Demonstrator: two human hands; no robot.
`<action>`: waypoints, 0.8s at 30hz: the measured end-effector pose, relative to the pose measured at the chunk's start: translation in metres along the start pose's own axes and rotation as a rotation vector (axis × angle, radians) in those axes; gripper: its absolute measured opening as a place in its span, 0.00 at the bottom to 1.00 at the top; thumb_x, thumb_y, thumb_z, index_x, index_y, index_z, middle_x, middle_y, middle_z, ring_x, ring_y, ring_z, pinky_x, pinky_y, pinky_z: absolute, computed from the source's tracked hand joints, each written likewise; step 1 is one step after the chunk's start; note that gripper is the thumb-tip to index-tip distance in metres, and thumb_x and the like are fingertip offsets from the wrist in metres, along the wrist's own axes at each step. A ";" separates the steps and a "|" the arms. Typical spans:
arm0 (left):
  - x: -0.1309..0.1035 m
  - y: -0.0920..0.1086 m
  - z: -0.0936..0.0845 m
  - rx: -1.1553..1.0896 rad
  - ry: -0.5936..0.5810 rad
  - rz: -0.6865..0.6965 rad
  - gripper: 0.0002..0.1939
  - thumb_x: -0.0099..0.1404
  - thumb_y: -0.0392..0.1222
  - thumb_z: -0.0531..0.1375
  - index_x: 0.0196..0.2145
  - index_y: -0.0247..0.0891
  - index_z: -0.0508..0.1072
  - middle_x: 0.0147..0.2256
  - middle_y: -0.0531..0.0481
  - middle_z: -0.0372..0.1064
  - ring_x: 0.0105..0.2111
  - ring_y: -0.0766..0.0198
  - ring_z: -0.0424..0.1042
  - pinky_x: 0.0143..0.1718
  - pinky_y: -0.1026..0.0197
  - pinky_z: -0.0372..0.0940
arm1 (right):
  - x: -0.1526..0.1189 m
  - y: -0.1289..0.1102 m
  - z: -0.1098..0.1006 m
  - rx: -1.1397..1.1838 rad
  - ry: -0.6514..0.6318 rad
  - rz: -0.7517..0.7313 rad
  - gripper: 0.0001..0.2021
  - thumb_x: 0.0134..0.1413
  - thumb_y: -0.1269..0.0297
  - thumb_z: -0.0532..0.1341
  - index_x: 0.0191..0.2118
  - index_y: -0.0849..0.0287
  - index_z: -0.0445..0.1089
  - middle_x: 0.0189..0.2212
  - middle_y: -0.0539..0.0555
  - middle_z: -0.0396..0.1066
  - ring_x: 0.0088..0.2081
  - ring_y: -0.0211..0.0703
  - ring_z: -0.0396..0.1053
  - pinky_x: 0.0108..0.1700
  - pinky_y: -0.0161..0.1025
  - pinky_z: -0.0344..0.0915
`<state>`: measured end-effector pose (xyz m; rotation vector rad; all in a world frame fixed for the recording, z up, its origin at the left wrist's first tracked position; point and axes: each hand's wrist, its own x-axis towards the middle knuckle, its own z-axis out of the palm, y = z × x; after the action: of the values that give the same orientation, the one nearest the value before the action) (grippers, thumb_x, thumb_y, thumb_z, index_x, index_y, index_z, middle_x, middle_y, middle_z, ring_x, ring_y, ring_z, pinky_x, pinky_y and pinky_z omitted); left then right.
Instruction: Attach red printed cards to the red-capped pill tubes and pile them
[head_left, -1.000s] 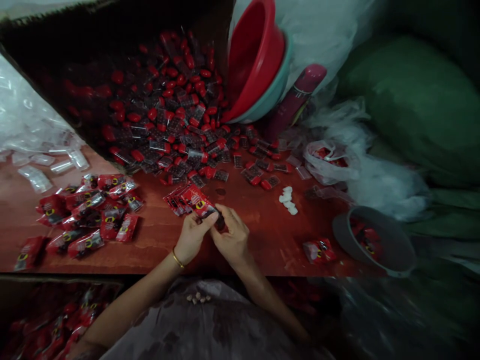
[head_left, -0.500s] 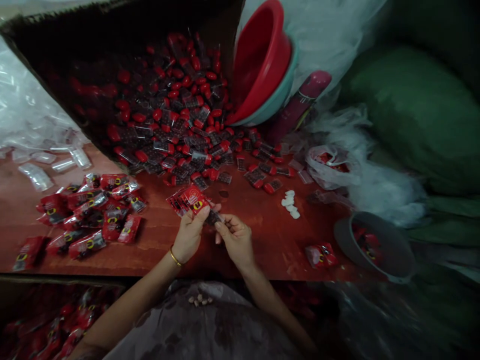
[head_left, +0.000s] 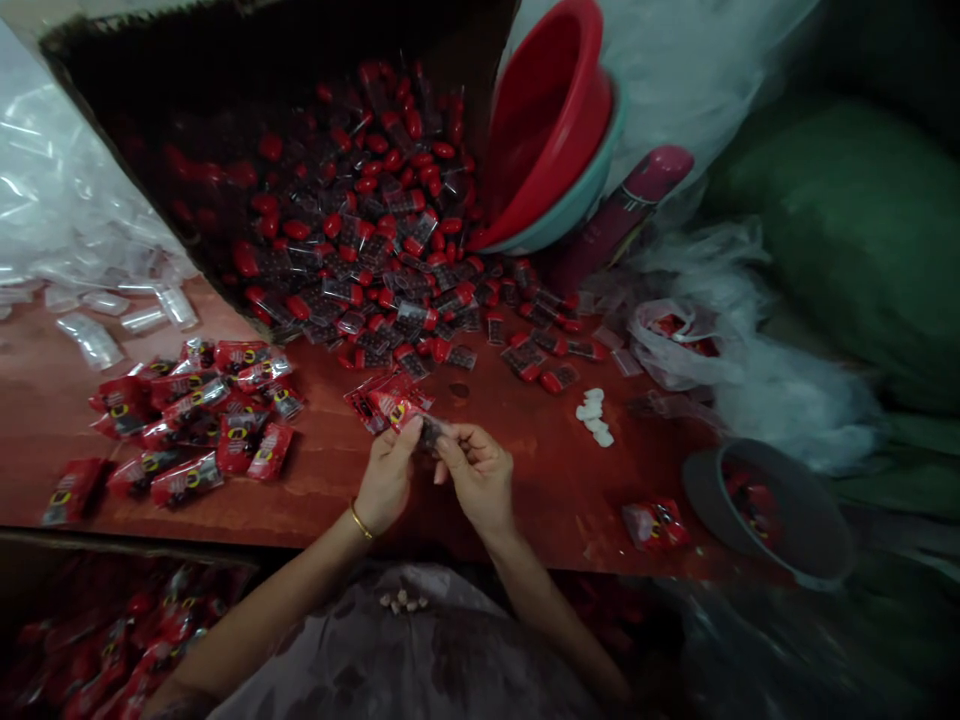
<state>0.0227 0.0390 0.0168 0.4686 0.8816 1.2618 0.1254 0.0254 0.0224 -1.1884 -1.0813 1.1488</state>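
Above the front part of the table, my left hand (head_left: 386,480) is closed with its thumb on a small red packet (head_left: 397,408) with a yellow mark. My right hand (head_left: 476,475) pinches the dark, clear end of what looks like the same packet, between both thumbs; fingers cover part of it. Just beyond my left hand lie more flat red wrappers (head_left: 364,400). Farther back, small clear containers with red caps and dark contents (head_left: 367,260) spill out of a tipped cardboard box (head_left: 142,215). Finished-looking red packets (head_left: 199,410) form a pile at the left.
Red and light-blue basins (head_left: 555,130) lean by the box, beside a maroon bottle (head_left: 622,210). White discs (head_left: 594,417), a red packet (head_left: 654,525) and a grey bowl (head_left: 765,510) sit at the right. Clear plastic pieces (head_left: 90,340) lie far left. A lower box (head_left: 112,640) holds red packets.
The view has shifted, so the table appears farther right and slightly lower. The packet between my hands has tilted, showing less of its red face. Both hands keep their hold.
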 end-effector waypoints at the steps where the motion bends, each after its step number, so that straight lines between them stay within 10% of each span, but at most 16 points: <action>1: -0.001 -0.003 0.000 -0.001 0.006 -0.006 0.18 0.49 0.54 0.66 0.24 0.34 0.75 0.22 0.53 0.72 0.24 0.69 0.69 0.31 0.65 0.63 | 0.001 -0.001 0.000 -0.010 0.001 0.006 0.09 0.49 0.59 0.62 0.27 0.59 0.65 0.15 0.43 0.63 0.14 0.29 0.61 0.18 0.28 0.58; 9: -0.002 0.012 0.006 0.024 0.002 0.060 0.20 0.51 0.54 0.64 0.35 0.35 0.76 0.34 0.44 0.76 0.32 0.62 0.73 0.30 0.63 0.64 | -0.003 0.007 0.004 -0.003 0.025 0.029 0.09 0.52 0.58 0.60 0.32 0.59 0.67 0.20 0.45 0.68 0.16 0.31 0.65 0.20 0.29 0.63; 24: -0.007 -0.003 0.002 0.162 -0.036 -0.067 0.19 0.49 0.53 0.66 0.28 0.32 0.75 0.18 0.56 0.61 0.17 0.75 0.55 0.17 0.69 0.52 | 0.002 0.020 0.003 0.204 -0.074 0.146 0.17 0.43 0.50 0.66 0.22 0.58 0.63 0.15 0.44 0.67 0.14 0.32 0.63 0.19 0.30 0.65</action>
<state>0.0255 0.0320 0.0177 0.5838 0.9655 1.1228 0.1211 0.0284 0.0023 -1.0847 -0.9186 1.3908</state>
